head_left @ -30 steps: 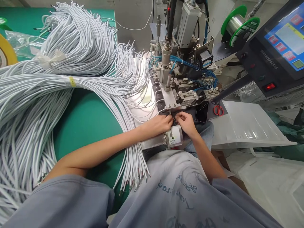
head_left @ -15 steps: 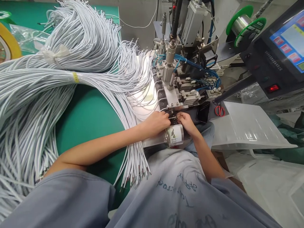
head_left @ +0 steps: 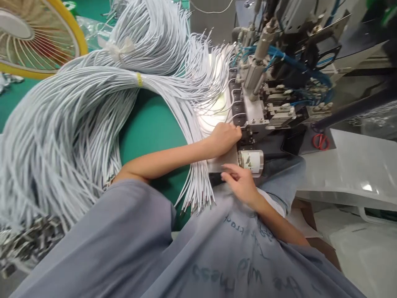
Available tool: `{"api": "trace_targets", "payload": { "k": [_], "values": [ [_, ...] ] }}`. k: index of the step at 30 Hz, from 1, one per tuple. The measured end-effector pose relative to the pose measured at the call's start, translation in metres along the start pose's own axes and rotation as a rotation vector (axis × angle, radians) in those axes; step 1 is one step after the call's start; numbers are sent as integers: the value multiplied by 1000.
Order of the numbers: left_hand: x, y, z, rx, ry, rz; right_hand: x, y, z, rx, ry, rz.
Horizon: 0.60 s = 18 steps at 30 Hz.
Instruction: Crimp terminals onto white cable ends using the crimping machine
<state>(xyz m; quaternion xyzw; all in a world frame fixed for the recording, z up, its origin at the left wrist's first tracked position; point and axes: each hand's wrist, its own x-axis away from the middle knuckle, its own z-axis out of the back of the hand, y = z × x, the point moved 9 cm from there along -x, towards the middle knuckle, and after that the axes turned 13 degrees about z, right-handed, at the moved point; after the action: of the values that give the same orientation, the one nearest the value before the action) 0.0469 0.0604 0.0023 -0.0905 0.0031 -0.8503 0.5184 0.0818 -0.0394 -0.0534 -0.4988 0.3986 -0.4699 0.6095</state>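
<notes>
My left hand [head_left: 223, 140] is closed at the front edge of the soldering-type machine [head_left: 254, 109], its fingertips pinching a thin white cable that is mostly hidden by the fingers. Further back, several white cables lie in the black slotted block [head_left: 238, 108] along the machine's left side. Lower down, in front of my shirt, my right hand [head_left: 243, 186] is open with fingers apart and holds nothing. Close above it sits a clear cylindrical container [head_left: 252, 162] with a white label. A large bundle of white cables [head_left: 83, 111], tied with yellow tape [head_left: 139, 79], spreads to the left.
A yellow-rimmed fan [head_left: 72, 25] stands at the upper left on the green mat [head_left: 149, 120]. Loose cable ends [head_left: 198, 196] hang near my lap. Red-handled scissors [head_left: 321, 141] and a dark phone [head_left: 293, 140] lie right of the machine, beside a white plastic sheet [head_left: 359, 161].
My right hand has let go of the thin strand and drawn back toward my body, opening. My left hand stays closed at the machine. The view has swung left, bringing the fan in.
</notes>
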Motion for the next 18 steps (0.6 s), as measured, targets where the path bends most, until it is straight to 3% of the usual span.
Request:
{"api": "trace_targets", "payload": {
  "k": [2, 4, 8, 13, 18],
  "values": [
    [0, 0, 0, 2, 6, -9, 6, 10, -34, -43, -122, -52],
    [0, -1, -1, -7, 13, -13, 7, 19, -52, -107, -163, -96],
    [-3, -3, -2, -20, 46, -20, 5, 22, -61, -232, -121, -154],
    [-1, 4, 3, 85, 66, -52, 3, 4, -35, -182, -30, -77],
    [22, 36, 22, 577, 31, -329, -9, -8, 30, -41, 9, -38]
  ]
}}
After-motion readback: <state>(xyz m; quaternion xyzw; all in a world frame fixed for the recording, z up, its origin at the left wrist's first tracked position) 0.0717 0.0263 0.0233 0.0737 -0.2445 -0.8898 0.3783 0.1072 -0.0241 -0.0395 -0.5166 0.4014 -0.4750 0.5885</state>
